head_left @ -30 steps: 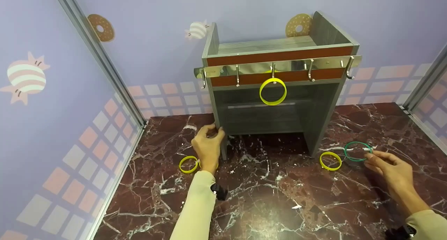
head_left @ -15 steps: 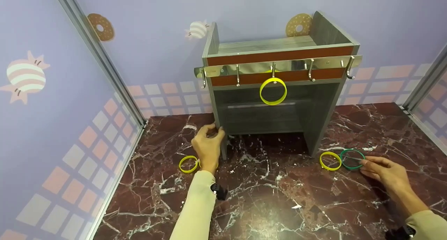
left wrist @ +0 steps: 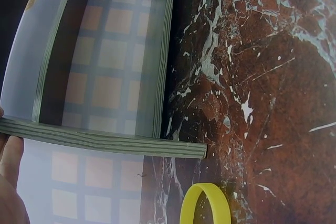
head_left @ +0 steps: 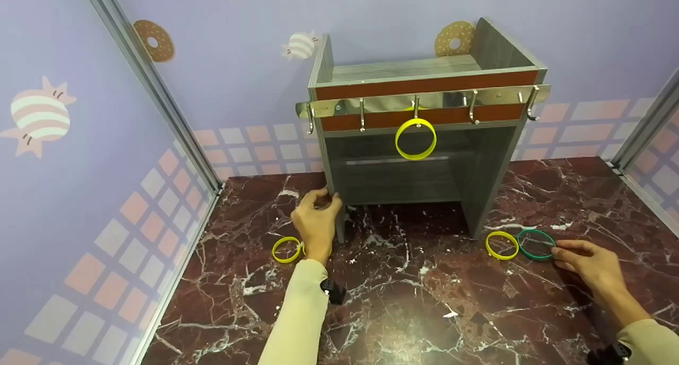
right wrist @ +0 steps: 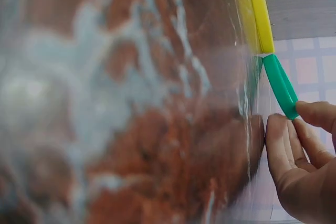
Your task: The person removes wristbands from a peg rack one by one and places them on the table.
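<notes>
My right hand [head_left: 597, 264] pinches the right edge of a green wristband [head_left: 536, 244] low over the marbled tabletop. In the right wrist view, the green wristband [right wrist: 281, 86] leans at a slant, its far end by a yellow wristband [right wrist: 263, 21]. That yellow wristband [head_left: 502, 245] lies just left of it in the head view. My left hand [head_left: 315, 222] grips the left side panel [head_left: 331, 179] of a small grey wooden shelf, thumb and fingers on either side. Another yellow wristband [head_left: 415, 139] hangs from the middle hook [head_left: 416, 107] of the metal rail on the shelf's front.
Beside my left wrist lies a yellow wristband [head_left: 286, 250]; another, mostly hidden behind the wrist, is next to it. More hooks, such as the right end hook [head_left: 532, 105], stick out along the rail. Patterned walls [head_left: 254, 89] close off the back and sides.
My right hand has brought the green wristband down and slightly left, beside the yellow one on the right. The left hand stays on the shelf panel.
</notes>
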The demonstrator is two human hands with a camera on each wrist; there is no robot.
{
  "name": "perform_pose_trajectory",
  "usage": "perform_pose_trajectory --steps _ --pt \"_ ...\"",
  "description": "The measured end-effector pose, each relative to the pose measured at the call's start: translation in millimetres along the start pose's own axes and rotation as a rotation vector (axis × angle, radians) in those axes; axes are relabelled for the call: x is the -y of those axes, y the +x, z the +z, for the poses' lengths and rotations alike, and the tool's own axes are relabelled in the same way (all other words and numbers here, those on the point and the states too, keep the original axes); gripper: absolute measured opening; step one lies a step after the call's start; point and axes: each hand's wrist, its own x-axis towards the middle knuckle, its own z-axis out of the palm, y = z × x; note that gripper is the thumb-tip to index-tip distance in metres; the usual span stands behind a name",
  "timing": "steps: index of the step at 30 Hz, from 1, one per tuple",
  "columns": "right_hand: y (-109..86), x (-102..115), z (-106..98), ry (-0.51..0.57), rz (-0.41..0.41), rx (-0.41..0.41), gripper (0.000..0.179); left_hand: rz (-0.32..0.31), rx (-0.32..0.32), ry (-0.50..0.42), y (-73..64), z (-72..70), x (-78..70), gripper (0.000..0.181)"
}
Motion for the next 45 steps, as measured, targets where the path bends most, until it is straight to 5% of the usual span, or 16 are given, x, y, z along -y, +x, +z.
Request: perform_pose_trajectory --steps 6,13,22,30,45 --pt "-1.7 1.7 1.8 -0.203 -0.056 -0.057 0.017 0.008 -0.001 0.005 -0.5 -0.2 0.9 0.011" --pt "-4.5 10.4 10.3 -0.228 -0.125 -0.098 0.014 0.015 -0.015 0.025 -1.0 -0.5 1.4 0.012" --pt "-8.9 34.0 31.2 -0.040 -0.195 -0.054 0.014 0.039 -0.026 0.068 -1.3 -0.2 2.5 0.011" --pt "-15.0 60.9 60.1 -0.241 -0.293 -0.055 0.030 0.031 -0.008 0.031 -1.0 -0.3 1.0 0.010" --pt "-25.4 95.3 119.9 -0.108 -0.426 0.050 0.031 0.055 -0.023 0.066 -0.8 0.1 2.6 0.012"
